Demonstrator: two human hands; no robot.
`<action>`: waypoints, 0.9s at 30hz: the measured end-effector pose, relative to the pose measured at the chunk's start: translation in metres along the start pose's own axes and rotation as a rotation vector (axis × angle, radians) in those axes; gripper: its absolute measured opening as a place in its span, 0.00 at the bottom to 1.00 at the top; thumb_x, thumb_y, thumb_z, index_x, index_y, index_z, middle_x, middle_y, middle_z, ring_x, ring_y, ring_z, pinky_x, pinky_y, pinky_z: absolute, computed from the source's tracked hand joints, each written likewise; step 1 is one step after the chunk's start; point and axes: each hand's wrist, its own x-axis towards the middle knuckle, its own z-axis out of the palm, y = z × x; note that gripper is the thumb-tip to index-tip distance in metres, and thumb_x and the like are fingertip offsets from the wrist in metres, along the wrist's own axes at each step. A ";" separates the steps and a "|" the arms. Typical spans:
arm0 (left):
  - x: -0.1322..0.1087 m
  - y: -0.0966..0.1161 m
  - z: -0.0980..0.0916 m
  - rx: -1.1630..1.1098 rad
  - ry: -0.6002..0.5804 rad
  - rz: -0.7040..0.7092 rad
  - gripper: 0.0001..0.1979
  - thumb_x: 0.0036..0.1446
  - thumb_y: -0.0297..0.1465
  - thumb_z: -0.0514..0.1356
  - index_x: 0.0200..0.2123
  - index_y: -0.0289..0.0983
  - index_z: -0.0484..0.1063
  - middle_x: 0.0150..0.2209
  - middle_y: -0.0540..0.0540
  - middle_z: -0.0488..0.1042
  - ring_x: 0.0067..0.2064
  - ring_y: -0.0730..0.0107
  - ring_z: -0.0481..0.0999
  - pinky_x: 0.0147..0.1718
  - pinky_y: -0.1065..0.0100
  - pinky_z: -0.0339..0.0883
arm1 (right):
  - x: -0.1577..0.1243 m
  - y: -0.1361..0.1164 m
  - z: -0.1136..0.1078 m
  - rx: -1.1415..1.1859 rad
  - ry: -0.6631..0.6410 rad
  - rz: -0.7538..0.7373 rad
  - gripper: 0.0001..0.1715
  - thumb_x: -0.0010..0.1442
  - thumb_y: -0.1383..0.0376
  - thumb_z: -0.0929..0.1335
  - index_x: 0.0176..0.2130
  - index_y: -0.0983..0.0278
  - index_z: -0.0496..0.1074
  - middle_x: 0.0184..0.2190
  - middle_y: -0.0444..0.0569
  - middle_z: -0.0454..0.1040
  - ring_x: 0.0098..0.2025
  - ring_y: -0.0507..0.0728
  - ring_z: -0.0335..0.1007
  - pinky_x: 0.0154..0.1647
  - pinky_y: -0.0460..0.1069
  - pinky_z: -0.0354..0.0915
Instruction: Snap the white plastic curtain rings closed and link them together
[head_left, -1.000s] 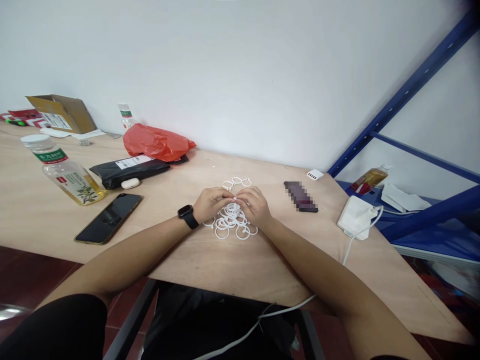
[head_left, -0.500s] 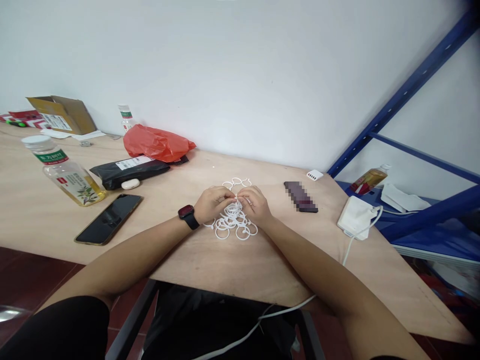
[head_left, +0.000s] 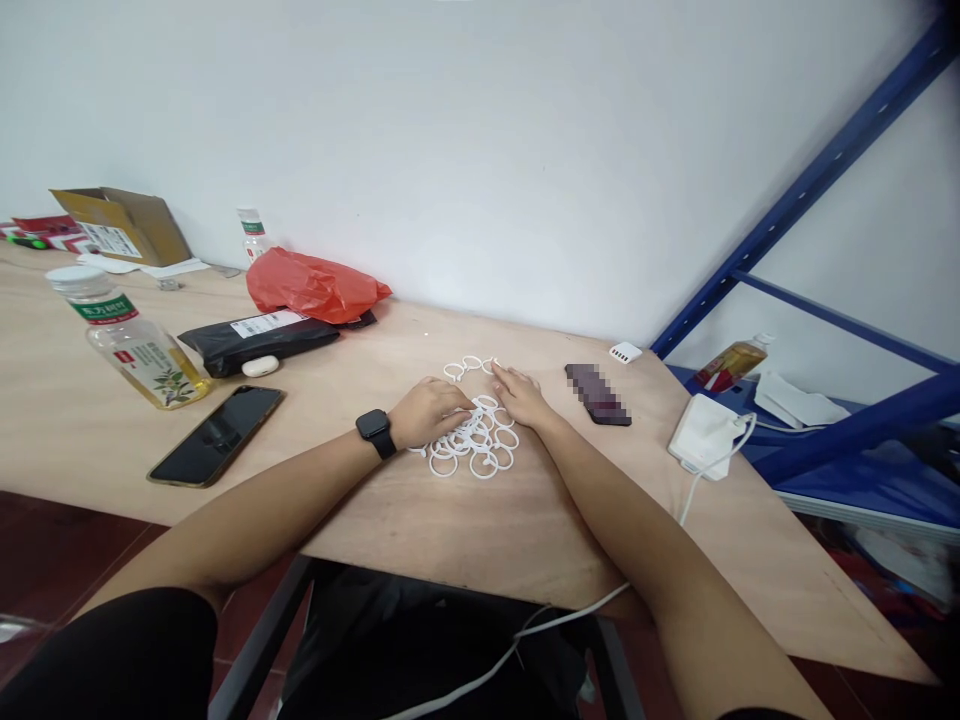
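Observation:
A heap of thin white plastic rings [head_left: 484,462] with small clasp-like knobs lies on the wooden table in front of me. My left hand [head_left: 433,412], a black watch on its wrist, rests at the heap's left edge. Its thumb and fingers are pinched together on a white ring at the top of the heap, though the fingertips partly cover it. Beyond the heap, a short row of white rings [head_left: 472,362] curves across the wood. My right hand [head_left: 523,396] has its fingers stretched forward, the fingertips at the row's right-hand ring and partly hiding it.
To the left are a phone [head_left: 217,436], a drink bottle [head_left: 139,345], an earbud case [head_left: 260,366], a black parcel [head_left: 259,340] and a red plastic bag [head_left: 319,285]. A blurred-out dark phone [head_left: 598,394], a white charger [head_left: 705,437] with cable and a blue rack [head_left: 810,190] are right.
My hands, together over the heap before, have parted. The right hand has moved forward to the row of rings, its fingers straightening. The left stays at the heap.

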 end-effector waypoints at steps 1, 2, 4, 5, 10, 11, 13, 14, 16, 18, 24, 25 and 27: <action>0.000 0.000 0.000 -0.007 0.003 -0.008 0.11 0.66 0.35 0.55 0.42 0.38 0.76 0.40 0.44 0.80 0.43 0.65 0.78 0.46 0.62 0.65 | -0.001 -0.001 -0.001 -0.007 0.017 -0.001 0.26 0.68 0.61 0.59 0.63 0.56 0.62 0.62 0.50 0.67 0.64 0.66 0.59 0.63 0.65 0.52; 0.000 -0.001 -0.001 -0.012 0.005 -0.015 0.11 0.66 0.36 0.55 0.42 0.38 0.76 0.40 0.44 0.81 0.42 0.65 0.78 0.45 0.62 0.66 | -0.002 -0.002 -0.001 -0.017 0.043 -0.003 0.24 0.67 0.62 0.60 0.60 0.57 0.65 0.59 0.51 0.70 0.61 0.65 0.62 0.61 0.63 0.54; 0.000 -0.002 -0.001 -0.022 0.010 -0.020 0.11 0.66 0.36 0.56 0.41 0.38 0.77 0.39 0.44 0.81 0.42 0.65 0.79 0.45 0.62 0.66 | -0.003 -0.003 -0.003 -0.038 0.100 -0.001 0.19 0.64 0.62 0.64 0.54 0.59 0.70 0.52 0.53 0.75 0.55 0.64 0.66 0.57 0.60 0.57; 0.000 -0.002 -0.001 -0.027 0.014 -0.018 0.11 0.65 0.35 0.56 0.41 0.38 0.77 0.39 0.44 0.81 0.42 0.65 0.79 0.46 0.62 0.66 | -0.004 -0.003 -0.003 -0.043 0.122 0.008 0.17 0.62 0.61 0.66 0.51 0.60 0.72 0.48 0.53 0.76 0.51 0.64 0.68 0.55 0.58 0.58; 0.000 -0.002 -0.001 -0.067 0.071 -0.030 0.10 0.64 0.35 0.57 0.39 0.37 0.77 0.38 0.45 0.81 0.40 0.65 0.79 0.44 0.63 0.68 | -0.007 -0.006 -0.007 0.084 0.262 -0.017 0.07 0.61 0.62 0.67 0.37 0.61 0.75 0.37 0.50 0.77 0.43 0.60 0.69 0.49 0.54 0.62; 0.000 -0.001 -0.001 -0.079 0.087 -0.051 0.10 0.64 0.35 0.57 0.40 0.37 0.77 0.37 0.45 0.81 0.40 0.65 0.79 0.43 0.63 0.68 | -0.009 -0.010 -0.008 0.142 0.316 -0.059 0.08 0.62 0.62 0.66 0.36 0.61 0.75 0.36 0.50 0.77 0.43 0.60 0.70 0.48 0.54 0.63; 0.000 -0.002 0.000 -0.115 0.124 -0.119 0.11 0.65 0.36 0.57 0.41 0.37 0.77 0.38 0.44 0.81 0.40 0.65 0.79 0.43 0.63 0.69 | -0.014 -0.021 -0.011 0.249 0.425 -0.168 0.08 0.63 0.61 0.66 0.36 0.60 0.74 0.36 0.50 0.77 0.44 0.60 0.70 0.48 0.55 0.65; 0.000 -0.002 0.000 -0.142 0.150 -0.163 0.12 0.65 0.36 0.57 0.42 0.37 0.77 0.39 0.43 0.80 0.40 0.65 0.79 0.43 0.63 0.70 | -0.018 -0.028 -0.012 0.278 0.464 -0.232 0.08 0.63 0.61 0.66 0.36 0.60 0.74 0.36 0.50 0.77 0.43 0.60 0.71 0.48 0.55 0.66; 0.000 -0.003 0.001 -0.201 0.215 -0.248 0.14 0.65 0.37 0.57 0.46 0.36 0.76 0.42 0.42 0.80 0.43 0.64 0.79 0.44 0.62 0.71 | -0.026 -0.043 -0.014 0.317 0.502 -0.384 0.09 0.64 0.59 0.66 0.34 0.60 0.73 0.34 0.50 0.76 0.43 0.59 0.71 0.48 0.56 0.67; 0.000 -0.003 0.000 -0.255 0.272 -0.296 0.15 0.65 0.37 0.57 0.48 0.36 0.76 0.44 0.41 0.79 0.44 0.63 0.78 0.45 0.62 0.71 | -0.033 -0.057 -0.015 0.343 0.465 -0.544 0.10 0.64 0.58 0.66 0.34 0.60 0.73 0.34 0.50 0.76 0.44 0.59 0.72 0.50 0.57 0.68; 0.001 0.004 -0.004 -0.333 0.280 -0.206 0.11 0.64 0.35 0.58 0.43 0.37 0.78 0.42 0.42 0.80 0.42 0.66 0.79 0.45 0.64 0.72 | -0.041 -0.069 -0.017 0.331 0.360 -0.639 0.16 0.68 0.56 0.60 0.40 0.59 0.74 0.40 0.52 0.77 0.48 0.60 0.72 0.54 0.60 0.67; 0.001 0.005 -0.004 -0.328 0.288 -0.204 0.11 0.63 0.35 0.59 0.42 0.37 0.78 0.41 0.42 0.81 0.41 0.66 0.79 0.44 0.64 0.73 | -0.041 -0.068 -0.017 0.324 0.357 -0.634 0.16 0.68 0.57 0.60 0.40 0.59 0.74 0.40 0.52 0.77 0.49 0.60 0.71 0.54 0.61 0.67; 0.002 0.007 -0.005 -0.310 0.312 -0.208 0.10 0.63 0.36 0.60 0.39 0.37 0.78 0.39 0.43 0.81 0.39 0.67 0.79 0.42 0.65 0.73 | -0.041 -0.065 -0.018 0.306 0.358 -0.615 0.16 0.67 0.58 0.60 0.41 0.59 0.75 0.41 0.52 0.78 0.51 0.61 0.71 0.56 0.62 0.65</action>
